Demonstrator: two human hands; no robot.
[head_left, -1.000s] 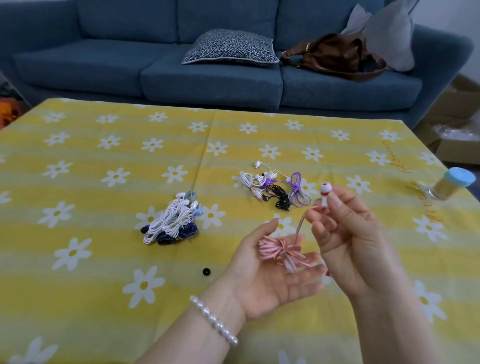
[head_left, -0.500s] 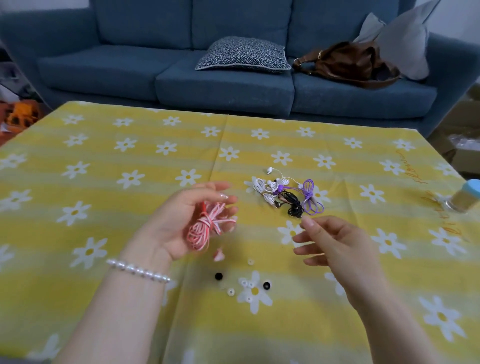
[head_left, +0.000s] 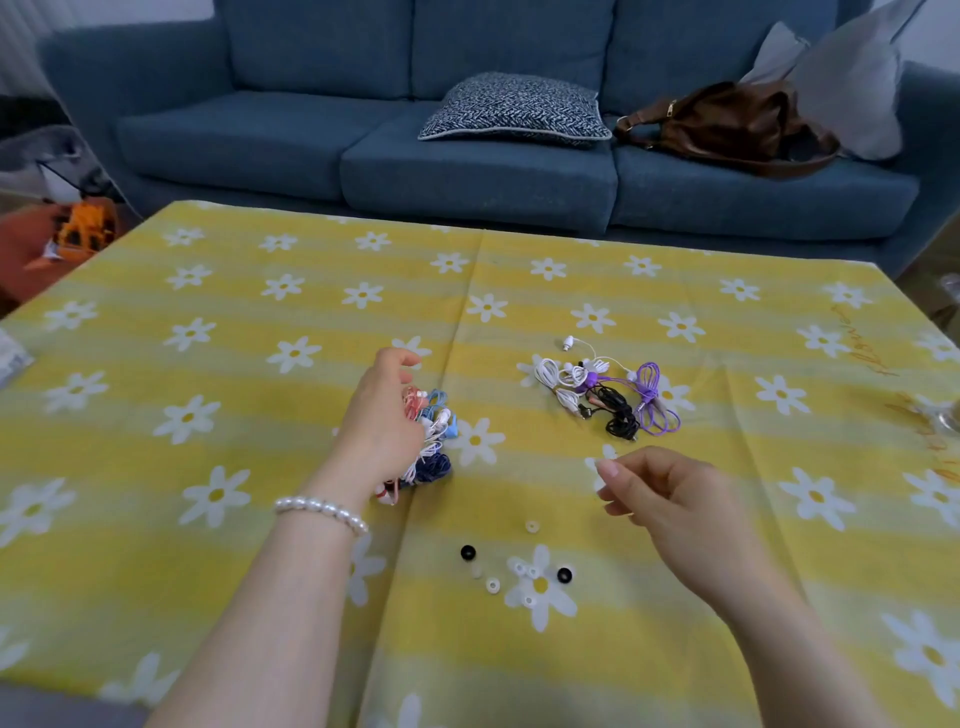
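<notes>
Foremost, the grip of the left hand (head_left: 382, 423): back turned to the camera, fingers curled downward over the pink earphone coil (head_left: 412, 402) and touching it. With the fingertips hidden behind the hand, cannot tell whether pinching the coil or merely lying on it. Only a small pink loop on show, peeking out at the far right edge of the grip, just under the forefinger. One pink earbud (head_left: 388, 496) trailing out on the near side, beside the wrist and down on the cloth.

Directly beneath and to the right of that grip, a pile of bundled earphones (head_left: 440, 452): white, light blue and navy coils pressed close together, with the pink coil on its far left part. Around the wrist, a pearl bracelet (head_left: 322, 512).

Further right and nearer the camera, the right hand (head_left: 670, 499), raised above the table, well apart from the pile. Fingers loosely curled, thumb and forefinger close together, nothing visible between them.

Between the two forearms, scattered ear tips (head_left: 492, 585), some black, some white, lying singly on the cloth.

Beyond the right hand, a second heap of earphones (head_left: 613, 400) in white, black and purple, looser, with one white bud strayed toward the far side.

Under everything, the table (head_left: 208, 364), covered in a yellow striped cloth with white daisies. Behind it, a blue sofa (head_left: 467, 171) bearing a patterned cushion (head_left: 514, 109) and a brown bag (head_left: 727, 124).
</notes>
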